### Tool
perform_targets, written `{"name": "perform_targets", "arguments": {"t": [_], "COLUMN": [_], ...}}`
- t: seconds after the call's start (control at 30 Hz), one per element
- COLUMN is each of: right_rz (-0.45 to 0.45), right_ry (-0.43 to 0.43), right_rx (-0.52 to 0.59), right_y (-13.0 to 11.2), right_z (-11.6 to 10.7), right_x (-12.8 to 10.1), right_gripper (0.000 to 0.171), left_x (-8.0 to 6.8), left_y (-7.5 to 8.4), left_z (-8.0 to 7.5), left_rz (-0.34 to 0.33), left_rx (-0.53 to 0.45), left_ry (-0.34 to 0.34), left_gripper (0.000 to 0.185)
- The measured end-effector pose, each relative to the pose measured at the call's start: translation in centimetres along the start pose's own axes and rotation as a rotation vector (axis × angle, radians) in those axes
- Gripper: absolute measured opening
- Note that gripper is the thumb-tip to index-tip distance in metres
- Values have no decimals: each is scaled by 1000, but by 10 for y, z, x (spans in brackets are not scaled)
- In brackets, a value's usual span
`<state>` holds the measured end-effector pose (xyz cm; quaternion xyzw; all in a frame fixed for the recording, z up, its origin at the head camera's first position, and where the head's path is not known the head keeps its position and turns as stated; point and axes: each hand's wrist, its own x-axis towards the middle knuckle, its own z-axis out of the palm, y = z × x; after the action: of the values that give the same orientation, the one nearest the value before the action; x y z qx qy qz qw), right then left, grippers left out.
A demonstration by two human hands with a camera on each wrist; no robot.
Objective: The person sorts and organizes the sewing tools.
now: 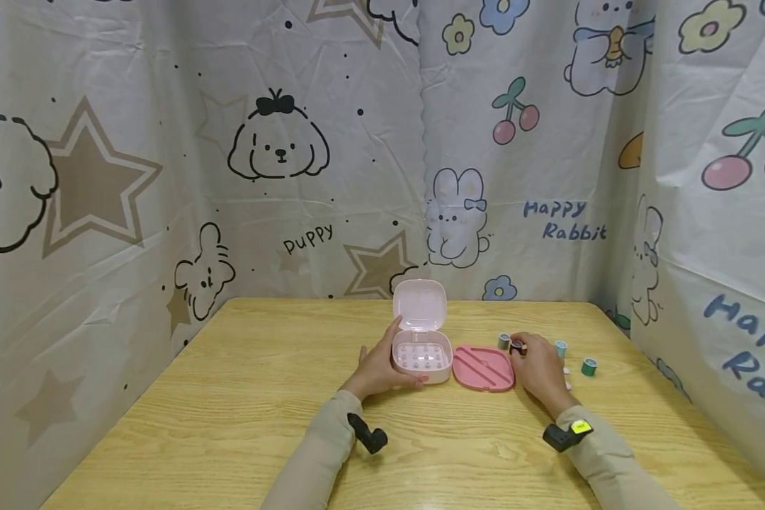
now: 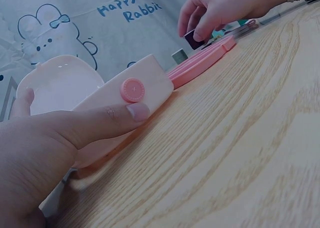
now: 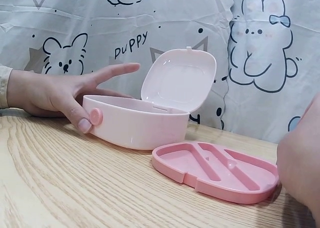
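A pale pink sewing box (image 3: 145, 130) stands on the table with its lid (image 1: 419, 304) raised. Several small pegs (image 1: 428, 356) rise from its floor. My left hand (image 1: 377, 368) holds the box by its left side, the thumb on the front wall beside a round pink button (image 2: 132, 90). Just right of the box lies a darker pink divided tray (image 3: 215, 170). Beyond the tray's right edge, my right hand (image 1: 540, 368) pinches a dark thread spool (image 2: 194, 39) between thumb and fingers. A grey-green spool (image 1: 504, 341) stands close to those fingertips.
To the right of my right hand are a light blue spool (image 1: 561, 348) and a green spool (image 1: 589, 367). Small pale pieces (image 1: 568, 387), partly hidden by that hand, lie near its wrist. A printed curtain (image 1: 293, 212) hangs behind and beside the wooden table (image 1: 229, 425).
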<state>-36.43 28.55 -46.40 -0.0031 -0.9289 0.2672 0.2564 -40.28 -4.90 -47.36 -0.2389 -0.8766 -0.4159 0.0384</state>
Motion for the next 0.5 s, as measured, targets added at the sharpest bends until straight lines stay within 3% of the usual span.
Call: {"name": "perform_targets", "arguments": {"t": [0.5], "right_rz": [-56], "right_ry": [27], "right_rx": [95], "right_y": [-7], "right_z": [-4], "right_x": [2], "right_gripper": [28], "left_x": [-1], "left_y": [3], "left_z": [-1], "left_rz": [6], "left_rx": [-16], "left_ry": [-1], "left_gripper": [139]}}
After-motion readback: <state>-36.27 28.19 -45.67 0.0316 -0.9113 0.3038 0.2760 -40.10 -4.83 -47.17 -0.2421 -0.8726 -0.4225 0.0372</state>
